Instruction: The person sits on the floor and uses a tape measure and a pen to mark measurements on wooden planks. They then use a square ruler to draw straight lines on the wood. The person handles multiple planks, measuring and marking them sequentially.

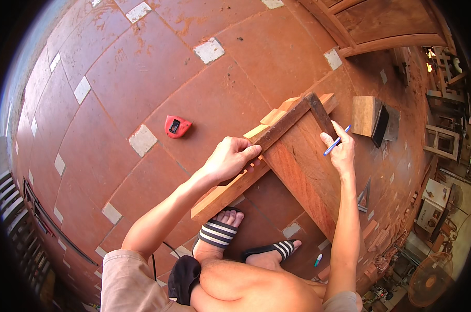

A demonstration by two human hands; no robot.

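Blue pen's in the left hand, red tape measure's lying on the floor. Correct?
Wrong hand: in the head view, the blue pen is in the right hand; the left hand is on the dark L-shaped square. The red tape measure does lie on the floor.

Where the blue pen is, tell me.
Right of centre in the head view, the blue pen is in the right hand, beside the dark L-shaped square.
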